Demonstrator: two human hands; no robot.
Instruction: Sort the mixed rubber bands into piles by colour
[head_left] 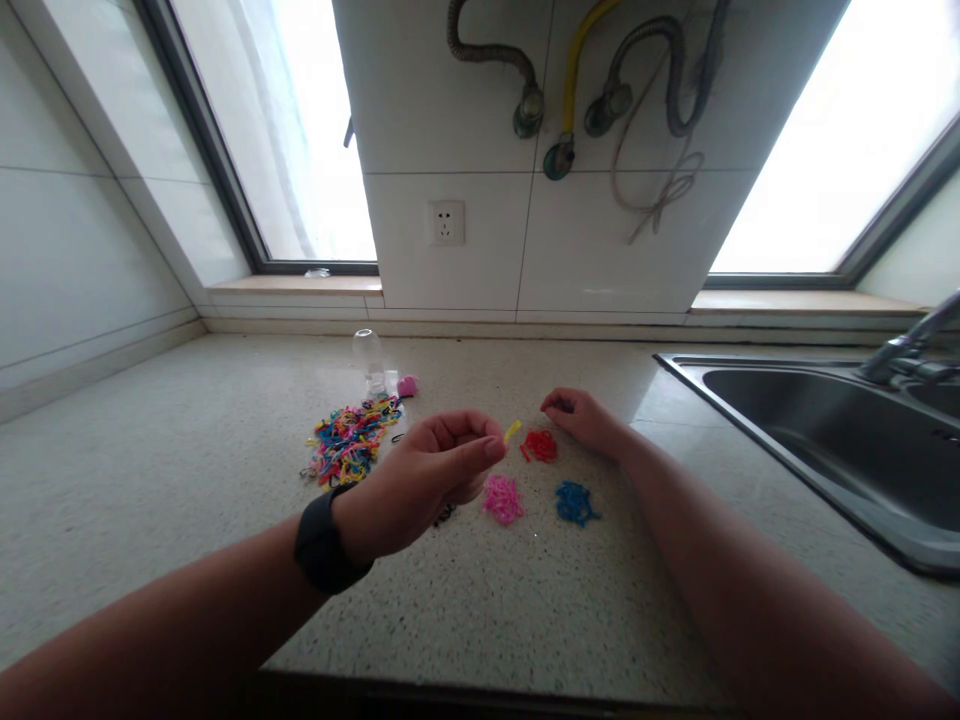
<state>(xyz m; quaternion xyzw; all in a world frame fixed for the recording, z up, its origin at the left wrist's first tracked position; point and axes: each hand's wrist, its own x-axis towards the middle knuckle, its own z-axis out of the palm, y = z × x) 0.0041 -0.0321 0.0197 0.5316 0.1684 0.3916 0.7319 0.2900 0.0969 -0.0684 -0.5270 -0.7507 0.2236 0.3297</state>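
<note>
My left hand (427, 480), a black band on its wrist, hovers over the speckled counter (187, 470) and pinches a small yellow rubber band (513, 431) at its fingertips. My right hand (581, 418) rests on the counter beside a small red pile (539, 446), its fingers curled; whether they hold anything is hidden. A pink pile (502, 498) and a blue pile (575, 503) lie just in front of the hands. To the left lies a mixed heap of coloured bands (349, 442).
A clear overturned bottle (369, 362) and a pink cap (407, 386) sit behind the mixed heap. A steel sink (840, 440) with a tap (911, 345) fills the right. A wall socket (445, 222) and hoses (570, 90) are on the tiled wall.
</note>
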